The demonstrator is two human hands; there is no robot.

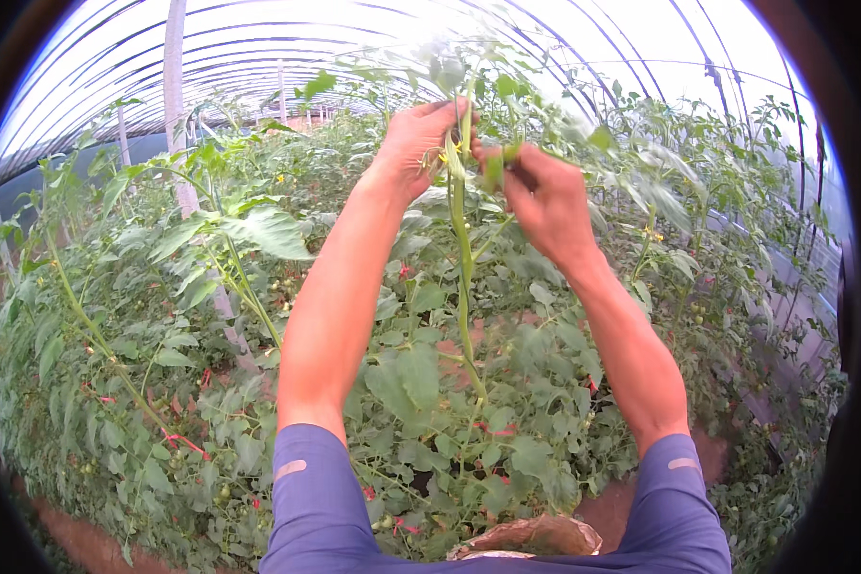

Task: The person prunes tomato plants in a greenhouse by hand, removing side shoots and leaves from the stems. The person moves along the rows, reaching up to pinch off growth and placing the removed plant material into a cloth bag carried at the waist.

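Note:
A tall tomato plant stands before me, its thick green stem (465, 273) rising from dense leaves to my hands. Around the upper stem, near the yellow tomato flowers (450, 152), my left hand (417, 147) is closed. Just right of it, a little lower, my right hand (549, 201) pinches a green leafy shoot (495, 171) between thumb and fingers. The shoot and the leaves beside that hand are motion-blurred, so whether the shoot is still joined to the stem cannot be told. A thin string or wire runs up along the stem.
Tomato plants (244, 287) crowd both sides, some with red ties (179, 438) and small green fruit. A pale post (175, 93) rises at left under the greenhouse's arched frame. Low at my waist is a crumpled brownish bag or wrapping (538, 532). Bare soil (610, 506) shows beside it.

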